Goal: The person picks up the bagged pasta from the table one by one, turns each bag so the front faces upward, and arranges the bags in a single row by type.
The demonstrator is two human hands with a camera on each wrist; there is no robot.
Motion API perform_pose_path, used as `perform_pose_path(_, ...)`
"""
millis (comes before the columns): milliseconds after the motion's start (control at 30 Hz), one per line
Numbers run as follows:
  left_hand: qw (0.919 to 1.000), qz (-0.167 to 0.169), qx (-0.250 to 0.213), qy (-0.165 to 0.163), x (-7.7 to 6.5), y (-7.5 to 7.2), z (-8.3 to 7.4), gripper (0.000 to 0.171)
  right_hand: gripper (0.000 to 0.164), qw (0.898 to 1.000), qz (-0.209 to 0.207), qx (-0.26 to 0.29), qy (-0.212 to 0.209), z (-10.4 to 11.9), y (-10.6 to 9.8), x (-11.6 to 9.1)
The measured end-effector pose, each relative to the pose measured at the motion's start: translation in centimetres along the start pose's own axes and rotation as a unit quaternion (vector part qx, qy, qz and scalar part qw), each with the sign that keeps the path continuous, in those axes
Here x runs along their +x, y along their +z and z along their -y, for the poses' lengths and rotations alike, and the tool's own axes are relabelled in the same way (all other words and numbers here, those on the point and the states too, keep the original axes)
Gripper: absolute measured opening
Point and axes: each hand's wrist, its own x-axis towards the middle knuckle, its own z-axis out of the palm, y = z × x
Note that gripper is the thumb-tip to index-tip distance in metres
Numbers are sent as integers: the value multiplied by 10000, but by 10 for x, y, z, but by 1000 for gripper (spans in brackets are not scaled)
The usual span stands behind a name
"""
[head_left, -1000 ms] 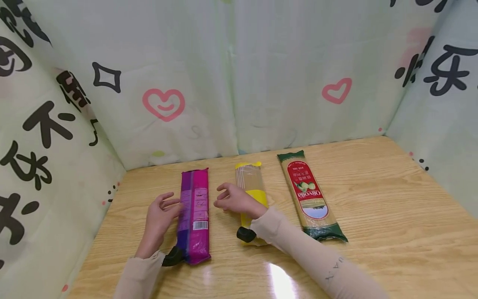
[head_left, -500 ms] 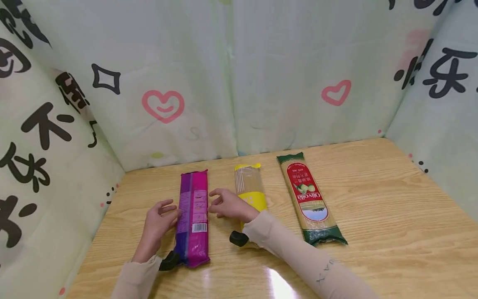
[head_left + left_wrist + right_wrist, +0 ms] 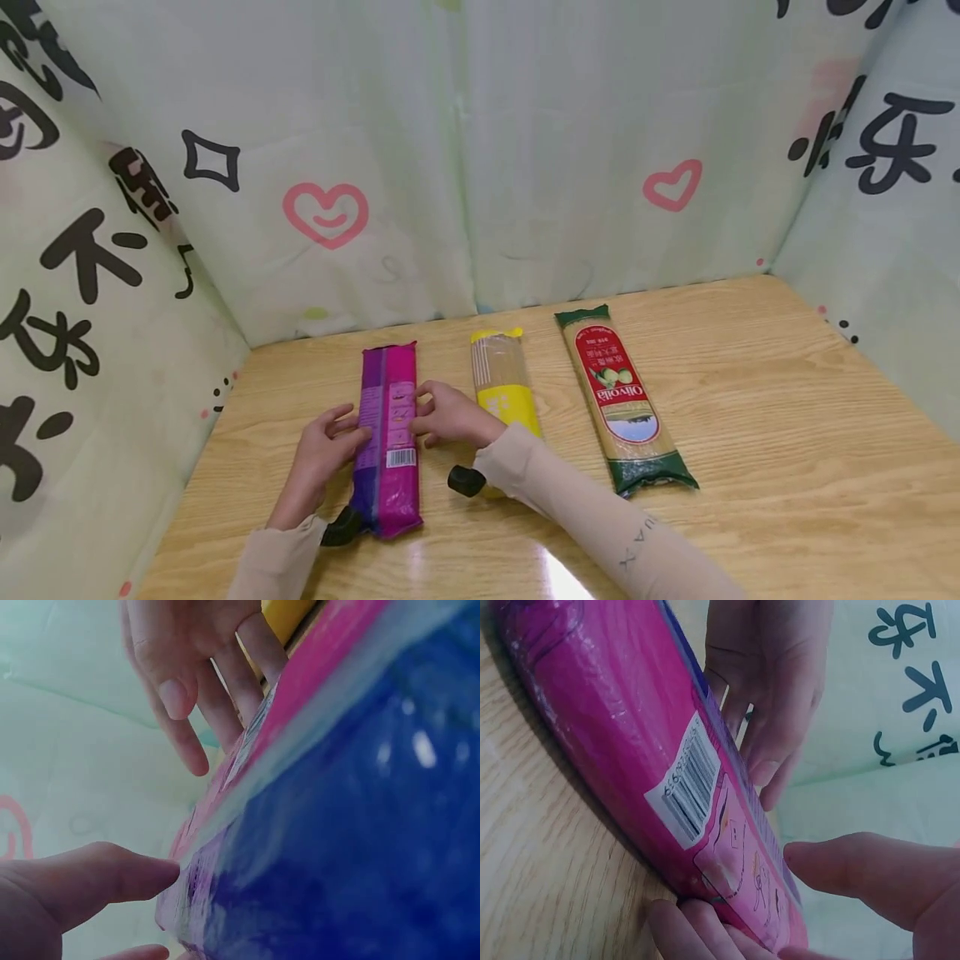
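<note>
A long purple and pink packet (image 3: 392, 492) with a barcode lies lengthwise on the wooden table, left of the middle. At its left edge is my left hand (image 3: 318, 454), thumb tip touching the wrapper and fingers beside it. My right hand (image 3: 457, 417) has come up to the opposite edge. In the right wrist view its fingers (image 3: 697, 930) touch the packet's side low down by the table, while its thumb (image 3: 855, 862) stays stretched out above. Partly covered by my right hand and sleeve, a yellow-banded clear packet (image 3: 495, 358) of spaghetti lies behind.
To the right, a spaghetti packet (image 3: 626, 400) with green ends and a red label lies at a slant. Black wrist cameras (image 3: 467, 481) stick out near both cuffs. Printed curtains (image 3: 480, 167) enclose the table (image 3: 787, 400) at the back and sides.
My right hand has moved left, from over the yellow-banded packet to the purple packet's right edge. My left thumb has come slightly further over the left edge. The packets look unmoved.
</note>
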Motion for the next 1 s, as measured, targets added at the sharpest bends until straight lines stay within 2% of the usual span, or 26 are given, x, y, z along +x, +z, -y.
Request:
perform_pose_path(133, 9998, 124, 130, 49, 0, 1, -1, 69, 58, 9993, -79, 336, 124, 1, 3, 1)
perform_pose_path(267, 9995, 117, 280, 31, 0, 0, -1, 69, 63, 9989, -128, 405, 194, 4, 8, 3)
perform_pose_path(367, 9994, 84, 342, -10, 0, 0, -1, 68, 62, 9993, -143, 272, 222, 5, 11, 5)
perform_pose_path(600, 9995, 107, 299, -42, 0, 2, -1, 63, 43, 9994, -207, 159, 247, 4, 15, 4)
perform_pose_path(833, 9996, 117, 270, 30, -2, 6, -3, 62, 43, 9986, -360, -375, -130, 5, 23, 3)
perform_pose_path(1000, 9994, 143, 291, 125, -3, 8, -3, 61, 44, 9976, -486, -491, -72, 6, 27, 4)
